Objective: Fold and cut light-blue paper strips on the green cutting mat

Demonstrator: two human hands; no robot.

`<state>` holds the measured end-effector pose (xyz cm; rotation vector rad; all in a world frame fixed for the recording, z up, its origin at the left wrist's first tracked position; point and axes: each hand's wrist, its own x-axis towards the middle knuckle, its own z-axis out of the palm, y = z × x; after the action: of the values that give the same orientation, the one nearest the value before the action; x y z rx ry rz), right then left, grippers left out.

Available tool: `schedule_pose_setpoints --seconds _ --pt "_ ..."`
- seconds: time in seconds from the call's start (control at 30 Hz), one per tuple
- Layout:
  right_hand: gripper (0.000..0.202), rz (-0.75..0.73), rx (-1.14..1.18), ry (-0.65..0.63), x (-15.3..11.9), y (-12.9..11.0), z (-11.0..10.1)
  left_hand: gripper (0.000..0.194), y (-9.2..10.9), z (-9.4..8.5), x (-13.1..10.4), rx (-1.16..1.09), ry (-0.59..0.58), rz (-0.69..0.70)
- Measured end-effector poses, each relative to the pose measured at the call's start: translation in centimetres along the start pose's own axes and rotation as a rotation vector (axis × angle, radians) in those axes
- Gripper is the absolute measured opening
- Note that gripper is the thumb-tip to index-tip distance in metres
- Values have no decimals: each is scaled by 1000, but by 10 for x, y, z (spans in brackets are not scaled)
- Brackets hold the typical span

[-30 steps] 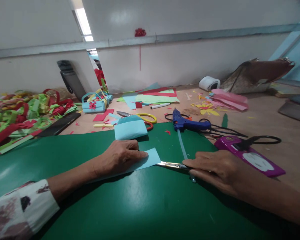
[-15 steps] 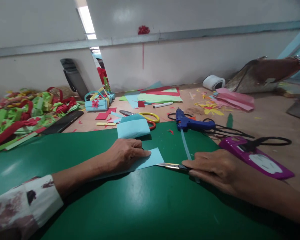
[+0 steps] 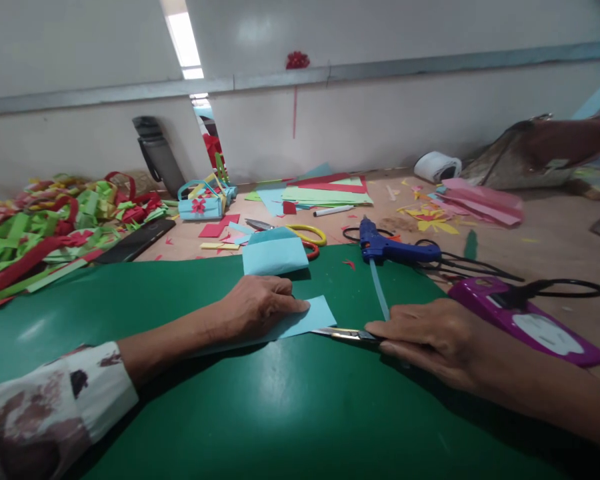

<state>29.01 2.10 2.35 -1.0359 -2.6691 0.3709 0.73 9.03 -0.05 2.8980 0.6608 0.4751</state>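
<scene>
My left hand point(image 3: 263, 308) presses a light-blue paper strip point(image 3: 321, 312) down onto the green mat point(image 3: 280, 420), fingers curled and index finger lying along the paper. Much of the strip is under that hand. In my right hand point(image 3: 437, 337) is a pair of slim metal scissors point(image 3: 347, 334), gripped low, the handles hidden by my fingers. Their pointed tip touches the strip's lower edge near its right end. Just beyond my left hand stands a folded light-blue paper piece point(image 3: 275, 256).
Behind the folded piece lie scissors with yellow handles point(image 3: 313, 233) and red handles point(image 3: 311, 251). A blue glue gun point(image 3: 395, 249) with its glue stick and a purple power strip point(image 3: 525, 323) are at right. Woven paper strips point(image 3: 40, 233), a phone point(image 3: 135, 241) and a bottle point(image 3: 157, 157) stand left.
The whole view has shifted slightly, so things appear a little further right. Both hands, the strip and the scissors keep nearly the same positions relative to one another.
</scene>
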Motion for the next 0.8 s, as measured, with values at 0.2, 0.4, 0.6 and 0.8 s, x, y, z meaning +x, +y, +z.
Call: schedule_pose_setpoints --seconds 0.2,0.4,0.6,0.8 --pt "25 18 -4 -4 9 -6 1 28 0 0 0 6 9 -1" --pt "26 -1 22 -38 13 -9 0 27 1 -1 0 -16 2 -19" --pt "27 16 -2 -34 18 -15 3 28 2 -2 1 2 -8 -25" --pt "26 -13 2 -46 23 -20 4 28 1 -1 0 -17 11 -1"
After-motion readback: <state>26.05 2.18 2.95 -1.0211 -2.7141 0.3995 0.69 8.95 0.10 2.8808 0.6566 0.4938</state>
